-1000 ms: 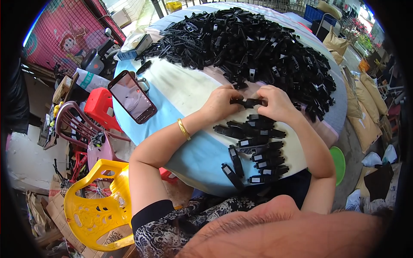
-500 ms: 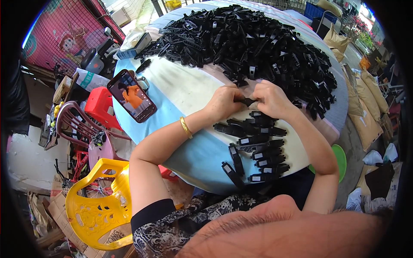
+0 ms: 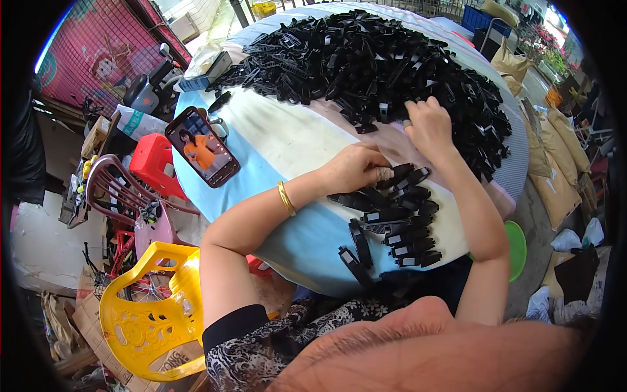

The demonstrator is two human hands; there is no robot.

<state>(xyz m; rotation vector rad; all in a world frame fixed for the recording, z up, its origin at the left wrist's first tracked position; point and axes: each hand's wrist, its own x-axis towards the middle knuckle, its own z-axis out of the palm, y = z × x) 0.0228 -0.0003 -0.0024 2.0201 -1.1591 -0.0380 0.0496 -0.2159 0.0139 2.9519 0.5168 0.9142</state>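
My left hand [image 3: 356,168] has its fingers curled and its thumb against a slim black plastic piece [image 3: 400,174], at the far end of a small group. In that group, several like pieces [image 3: 410,236] lie in an uneven row, many with a pale rectangle on them. Over the near edge of the big heap of black plastic pieces [image 3: 385,65] is my right hand [image 3: 429,127]. Its fingers are bent, with a gap between thumb and forefinger, and nothing shows in it. Two pieces [image 3: 353,264] lie apart, nearer to me on the left.
A phone [image 3: 201,147] leans on a mug [image 3: 219,127] at the table's left. Behind it stands a tissue box [image 3: 204,72]. Left of the round table are a yellow chair [image 3: 124,313] and a red stool [image 3: 153,163]. A green basin [image 3: 516,251] and brown sacks [image 3: 555,176] lie on the right.
My hands were together around a black plastic piece; now they are apart. The left has come nearer to the small group, and the right has moved away and right, to the heap.
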